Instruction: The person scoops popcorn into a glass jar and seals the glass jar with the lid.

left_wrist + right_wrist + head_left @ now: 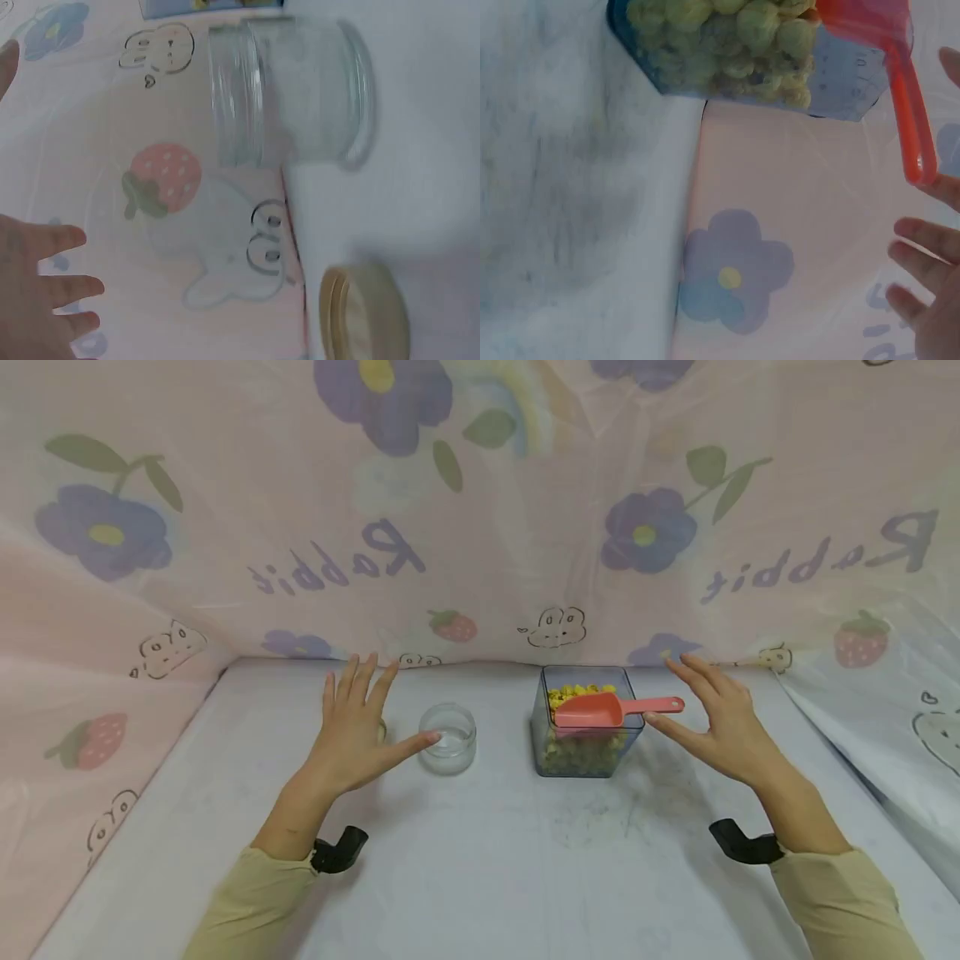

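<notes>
Head view: two bare hands in pale sleeves (240,906) reach over a white table (465,885), in front of a printed cloth (517,502) with flowers, strawberries and rabbits. The left hand (351,735) is released, fingers straight and fanned out, grasping nothing; its thumb points right and overlaps a clear glass jar (447,756) from this angle, though the left wrist view shows the hand apart from it. The jar stands upright on the table. A pale round lid (375,311) lies near the jar, mostly hidden behind the left hand in the head view. To the right of the jar, a see-through box (619,750) holds yellow popcorn (581,690). A red scoop (588,712) lies across the top of the box, its bowl over the popcorn and its handle sticking out past the right side. The right hand (723,727) is released as well, its fingers spread and not closed round anything. Its thumb comes right by the handle; whether they touch, I cannot tell. A black band sits at each wrist.
</notes>
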Demonstrator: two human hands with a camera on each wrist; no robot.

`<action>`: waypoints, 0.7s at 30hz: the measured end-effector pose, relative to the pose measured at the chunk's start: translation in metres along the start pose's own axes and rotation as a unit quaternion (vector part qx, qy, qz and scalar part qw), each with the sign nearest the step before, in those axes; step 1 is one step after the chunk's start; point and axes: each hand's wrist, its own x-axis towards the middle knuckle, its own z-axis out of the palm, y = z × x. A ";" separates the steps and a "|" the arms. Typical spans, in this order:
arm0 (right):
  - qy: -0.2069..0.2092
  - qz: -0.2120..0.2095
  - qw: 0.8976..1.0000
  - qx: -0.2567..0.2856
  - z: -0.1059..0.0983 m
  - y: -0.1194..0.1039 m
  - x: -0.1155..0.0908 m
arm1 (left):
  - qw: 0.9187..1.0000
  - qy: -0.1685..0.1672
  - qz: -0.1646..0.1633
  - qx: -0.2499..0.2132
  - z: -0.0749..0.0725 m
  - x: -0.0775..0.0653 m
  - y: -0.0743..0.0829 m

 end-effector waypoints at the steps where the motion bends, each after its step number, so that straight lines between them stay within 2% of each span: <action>1: 0.002 0.002 1.000 0.016 0.001 0.000 0.000 | 1.000 0.007 0.006 -0.018 0.002 0.001 0.002; 5: -0.009 0.034 0.998 0.061 0.003 -0.005 0.000 | 0.993 0.027 0.012 -0.112 0.013 0.005 0.012; 9: -0.022 0.050 0.995 0.083 0.005 -0.008 0.001 | 0.980 0.032 0.007 -0.196 0.027 0.013 0.023; 11: -0.025 0.048 0.995 0.084 0.006 -0.009 0.002 | 0.975 0.029 0.004 -0.222 0.034 0.018 0.029; 14: -0.029 0.046 0.995 0.081 0.009 -0.009 0.004 | 0.969 0.016 0.004 -0.245 0.043 0.025 0.039; 21: -0.031 0.037 0.996 0.070 0.014 -0.008 0.003 | 0.970 -0.010 0.026 -0.242 0.059 0.040 0.059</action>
